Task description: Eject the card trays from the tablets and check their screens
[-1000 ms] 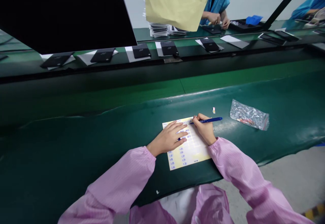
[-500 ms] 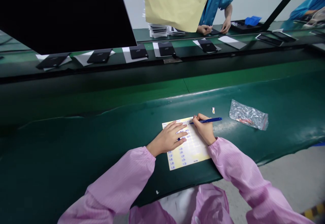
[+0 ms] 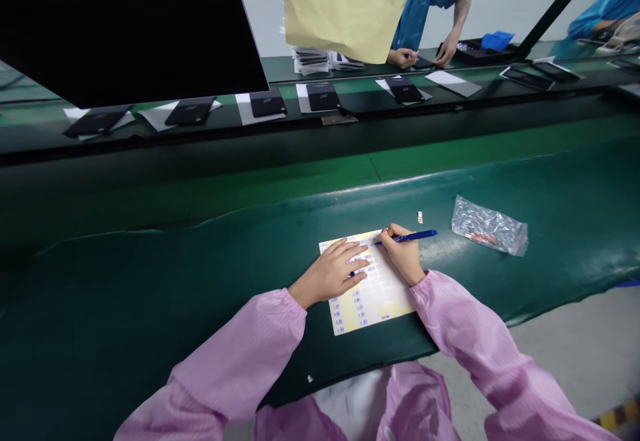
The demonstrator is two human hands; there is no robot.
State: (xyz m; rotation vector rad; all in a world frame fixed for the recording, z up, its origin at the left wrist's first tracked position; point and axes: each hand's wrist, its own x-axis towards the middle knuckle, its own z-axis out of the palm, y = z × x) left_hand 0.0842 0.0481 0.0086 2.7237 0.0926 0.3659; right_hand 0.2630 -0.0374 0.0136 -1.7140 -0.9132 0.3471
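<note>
A yellow sheet of small labels lies on the dark green mat in front of me, with blue writing on several labels. My left hand rests flat on the sheet's upper left part, fingers stretched out, holding it down. My right hand is closed round a blue pen, whose tip touches the sheet near its top edge. Both arms are in pink sleeves.
A crinkled clear plastic bag lies to the right, with a tiny white piece between it and the pen. Beyond runs a conveyor belt carrying several black devices on white sheets. A person in blue works across it. A black panel hangs at upper left.
My hands and the pen have stayed where they were. The black devices on the belt have drifted left, and the person in blue has shifted their arms.
</note>
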